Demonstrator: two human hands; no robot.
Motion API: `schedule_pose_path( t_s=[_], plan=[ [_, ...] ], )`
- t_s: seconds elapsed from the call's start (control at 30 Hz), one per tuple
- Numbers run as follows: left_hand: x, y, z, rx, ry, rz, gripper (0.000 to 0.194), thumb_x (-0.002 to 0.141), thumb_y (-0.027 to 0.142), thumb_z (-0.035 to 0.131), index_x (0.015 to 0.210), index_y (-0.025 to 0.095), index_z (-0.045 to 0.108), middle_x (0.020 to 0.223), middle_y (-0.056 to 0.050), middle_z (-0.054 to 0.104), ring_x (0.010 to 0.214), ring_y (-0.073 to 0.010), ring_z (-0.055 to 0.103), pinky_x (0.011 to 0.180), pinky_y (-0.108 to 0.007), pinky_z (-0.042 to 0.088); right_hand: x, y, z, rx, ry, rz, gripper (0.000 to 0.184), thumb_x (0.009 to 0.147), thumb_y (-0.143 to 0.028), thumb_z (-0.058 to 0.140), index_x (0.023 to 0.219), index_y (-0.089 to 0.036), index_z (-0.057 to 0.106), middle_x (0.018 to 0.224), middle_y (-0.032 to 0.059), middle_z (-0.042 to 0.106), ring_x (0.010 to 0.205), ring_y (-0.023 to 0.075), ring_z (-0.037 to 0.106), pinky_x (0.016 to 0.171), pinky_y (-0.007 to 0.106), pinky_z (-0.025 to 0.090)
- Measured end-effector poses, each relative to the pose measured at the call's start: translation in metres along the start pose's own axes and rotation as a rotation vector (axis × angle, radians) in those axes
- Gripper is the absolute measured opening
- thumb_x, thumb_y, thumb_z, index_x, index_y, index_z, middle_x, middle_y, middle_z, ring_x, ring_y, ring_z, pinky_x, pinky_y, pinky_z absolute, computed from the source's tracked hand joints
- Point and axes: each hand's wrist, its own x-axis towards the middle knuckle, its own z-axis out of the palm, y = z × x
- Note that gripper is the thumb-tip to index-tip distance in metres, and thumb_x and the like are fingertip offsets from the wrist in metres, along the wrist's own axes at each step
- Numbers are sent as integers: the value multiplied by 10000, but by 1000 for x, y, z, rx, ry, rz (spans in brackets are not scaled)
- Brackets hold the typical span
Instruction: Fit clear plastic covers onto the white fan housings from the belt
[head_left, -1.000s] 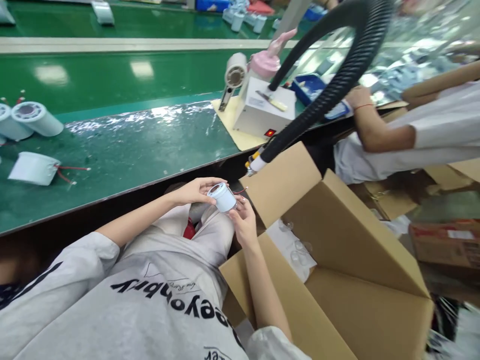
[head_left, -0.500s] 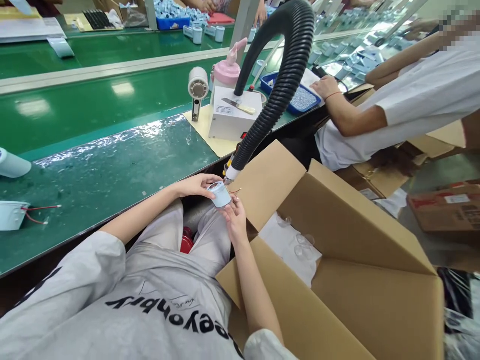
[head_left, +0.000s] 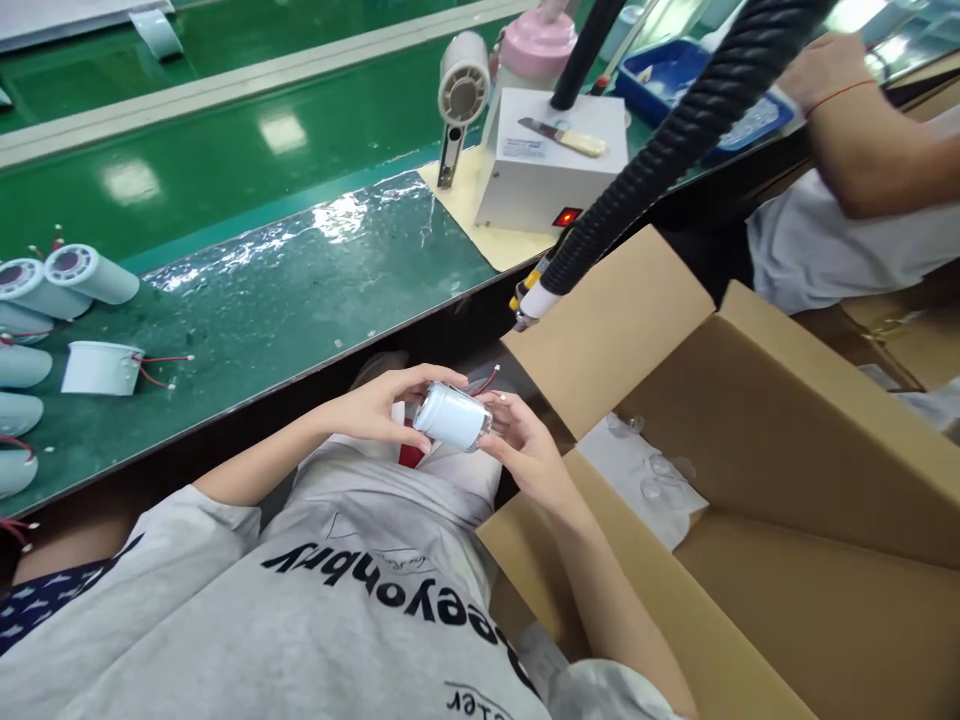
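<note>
Between my two hands, above my lap, is a pale blue cylindrical housing (head_left: 452,416) with thin red and dark wires coming off its far side. My left hand (head_left: 382,408) grips the end with the round opening, thumb below and fingers on top. The fingers of my right hand (head_left: 525,440) close on the other end, where a clear part shows. Just beyond the housing hangs the white tip (head_left: 534,306) of a black ribbed hose (head_left: 675,130). On the bench to the left, a similar housing (head_left: 101,368) lies with its red wires stretched out.
Several more housings (head_left: 90,272) lie at the bench's left. A white box (head_left: 551,165) with a lit red switch carries a knife (head_left: 562,136); a handheld fan (head_left: 461,85) stands beside it. An open carton (head_left: 750,440) is at my right. A co-worker's arm (head_left: 862,140) is at upper right.
My hands and the housing have come away from the hose tip, toward my body. The housing has turned onto its side. The view has shifted down and left.
</note>
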Motion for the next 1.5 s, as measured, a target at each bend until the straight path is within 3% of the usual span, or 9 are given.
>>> schedule_pose_path(
  t_s=[0.43,0.67,1.0,1.1,1.2,1.23,1.3,1.37,1.5],
  plan=[
    [-25,20,8,133,-23,84,667,796,301,856,1424,292,632,1510,-122,597,1419,-308,550,1146,-442,492,-13,-12,21,96,25,217,562,706,-671,858,967,-218,650,909,14,658,671,140,671,551,288,658],
    [-29,20,9,147,-24,96,638,800,315,854,1404,294,649,1521,-129,586,1409,-315,560,1102,-420,521,-11,-19,31,125,-106,384,675,701,-843,731,859,-205,578,628,2,678,473,157,666,445,245,597],
    [-33,20,16,213,24,134,589,845,312,805,1408,321,632,1449,-113,632,1345,-296,598,1027,-389,553,-11,-15,31,171,-247,593,798,703,-964,556,824,-178,611,585,59,681,405,158,622,323,211,466],
    [-35,28,21,187,60,1,599,833,340,807,1404,302,629,1413,-110,641,1283,-282,623,847,-291,593,-16,-10,27,-63,-117,449,734,812,-906,496,907,-188,615,666,73,705,491,203,673,390,283,546],
    [-37,32,25,108,101,-119,671,801,381,832,1425,277,607,1386,-113,650,1142,-246,678,744,-240,580,-21,-5,22,-370,121,-26,398,893,-561,711,1114,-243,620,1202,127,730,970,265,758,788,422,667],
    [-37,32,26,74,109,-150,696,796,391,835,1438,269,595,1344,-110,672,1062,-224,699,725,-238,576,-23,-4,21,-428,132,-192,354,879,-444,760,1157,-277,619,1388,114,650,1155,282,708,944,481,629],
    [-38,30,25,3,106,-197,717,814,405,821,1469,263,567,1245,-98,715,907,-181,717,694,-238,570,-24,-4,18,-488,30,-396,327,853,-304,789,1148,-326,652,1519,60,559,1343,306,598,1111,573,521],
    [-38,29,24,-43,89,-203,700,835,401,804,1479,270,561,1228,-92,729,885,-174,725,711,-245,578,-25,-4,17,-502,-79,-403,318,840,-266,809,1129,-339,699,1456,53,620,1351,321,594,1139,603,491],
    [-37,28,20,-35,18,-110,726,787,329,855,1463,298,590,1482,-109,610,1254,-266,658,952,-312,589,-26,-5,16,-244,-90,-145,518,816,-410,866,1297,-331,691,1347,80,699,1216,308,684,1011,503,608]
  ],
)
